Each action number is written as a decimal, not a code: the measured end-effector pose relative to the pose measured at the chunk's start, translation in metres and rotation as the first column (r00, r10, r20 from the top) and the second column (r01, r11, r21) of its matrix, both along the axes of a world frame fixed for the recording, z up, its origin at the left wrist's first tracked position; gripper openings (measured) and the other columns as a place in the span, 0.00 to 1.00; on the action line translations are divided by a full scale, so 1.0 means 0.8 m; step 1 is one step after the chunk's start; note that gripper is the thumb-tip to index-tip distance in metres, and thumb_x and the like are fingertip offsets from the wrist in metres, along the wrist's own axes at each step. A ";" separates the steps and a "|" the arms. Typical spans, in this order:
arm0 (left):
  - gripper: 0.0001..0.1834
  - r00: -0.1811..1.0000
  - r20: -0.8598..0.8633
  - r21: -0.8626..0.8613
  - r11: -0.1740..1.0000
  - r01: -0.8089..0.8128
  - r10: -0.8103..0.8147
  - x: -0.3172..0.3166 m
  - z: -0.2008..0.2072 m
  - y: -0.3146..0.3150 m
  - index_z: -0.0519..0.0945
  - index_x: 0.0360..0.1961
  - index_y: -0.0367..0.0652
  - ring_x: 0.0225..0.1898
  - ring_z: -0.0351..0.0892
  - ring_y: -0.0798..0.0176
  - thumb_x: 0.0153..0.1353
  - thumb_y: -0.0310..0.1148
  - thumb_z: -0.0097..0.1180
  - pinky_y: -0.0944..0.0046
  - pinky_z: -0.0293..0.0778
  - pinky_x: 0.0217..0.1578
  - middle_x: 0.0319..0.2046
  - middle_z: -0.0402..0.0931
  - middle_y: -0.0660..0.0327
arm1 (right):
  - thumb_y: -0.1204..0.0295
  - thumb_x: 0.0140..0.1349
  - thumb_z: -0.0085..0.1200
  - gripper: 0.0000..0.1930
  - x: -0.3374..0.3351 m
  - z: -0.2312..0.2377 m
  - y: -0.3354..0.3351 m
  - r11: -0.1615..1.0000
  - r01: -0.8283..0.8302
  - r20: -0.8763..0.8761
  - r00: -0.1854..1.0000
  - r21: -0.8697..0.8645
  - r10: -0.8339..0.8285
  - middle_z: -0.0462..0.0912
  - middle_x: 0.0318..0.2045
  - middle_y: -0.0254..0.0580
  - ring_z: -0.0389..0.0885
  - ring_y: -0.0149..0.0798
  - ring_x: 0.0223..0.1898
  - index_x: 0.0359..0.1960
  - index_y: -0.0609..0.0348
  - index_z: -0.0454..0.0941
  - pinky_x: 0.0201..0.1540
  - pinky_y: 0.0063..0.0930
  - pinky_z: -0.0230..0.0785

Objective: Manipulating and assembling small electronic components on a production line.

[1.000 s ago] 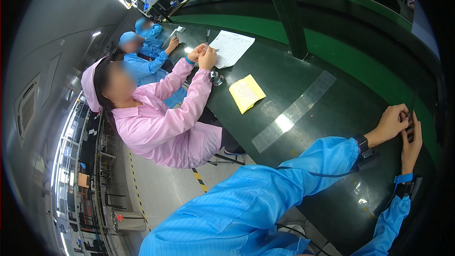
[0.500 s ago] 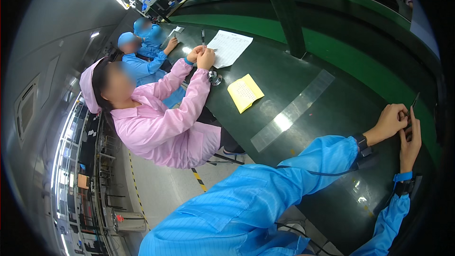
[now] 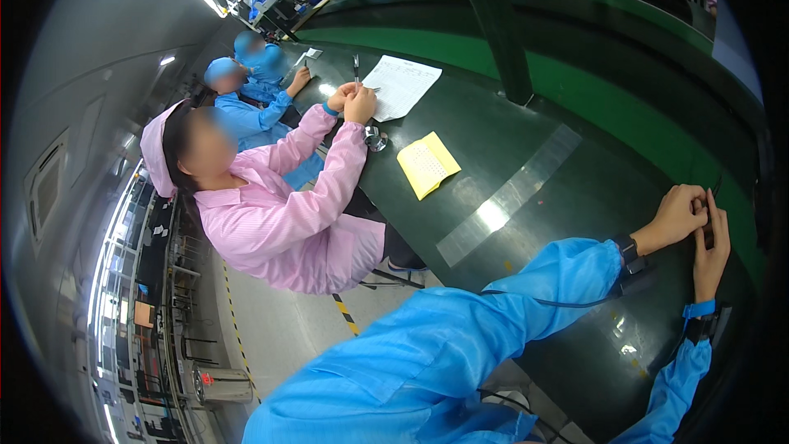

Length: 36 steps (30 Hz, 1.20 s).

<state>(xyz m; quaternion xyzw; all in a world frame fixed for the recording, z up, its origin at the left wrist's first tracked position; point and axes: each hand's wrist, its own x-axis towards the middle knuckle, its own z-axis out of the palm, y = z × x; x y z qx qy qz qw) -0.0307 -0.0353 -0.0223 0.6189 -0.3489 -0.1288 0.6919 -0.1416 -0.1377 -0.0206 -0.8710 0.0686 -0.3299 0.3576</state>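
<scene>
At the far right, over the dark green table (image 3: 575,345), my two hands come together. My left hand (image 3: 674,218) is closed, fingertips bent in a pinch against those of the other hand. My right hand (image 3: 711,255) is closed too, its thumb and fingers pressed together and pointing upward. Between them is a slim dark pen-like thing (image 3: 718,184), its tip barely showing against the dark background; its exact kind I cannot make out. Both wrists wear dark bands with box-like devices, and the right one also has a blue strap (image 3: 699,309).
On my left a person in pink (image 3: 279,214) holds a pen (image 3: 356,67) by a printed sheet (image 3: 403,86). A yellow paper (image 3: 428,166) and a clear tape strip (image 3: 509,195) lie on the table. A green post (image 3: 493,29) rises beyond. A cable (image 3: 567,304) trails from my left wrist.
The slim dark thing stood up plainly above my fingertips before; now it is tilted and shows less. My hands have hardly shifted. The view has moved slightly.
</scene>
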 end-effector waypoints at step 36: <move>0.14 0.999 0.027 -0.040 0.998 -0.041 0.042 -0.001 -0.003 -0.003 0.80 0.42 0.30 0.20 0.76 0.62 0.54 0.25 0.57 0.61 0.69 0.23 0.19 0.77 0.56 | 0.84 0.65 0.50 0.30 -0.002 -0.003 -0.006 0.996 -0.052 -0.086 0.995 0.076 0.058 0.74 0.46 0.39 0.76 0.34 0.46 0.70 0.55 0.67 0.47 0.24 0.67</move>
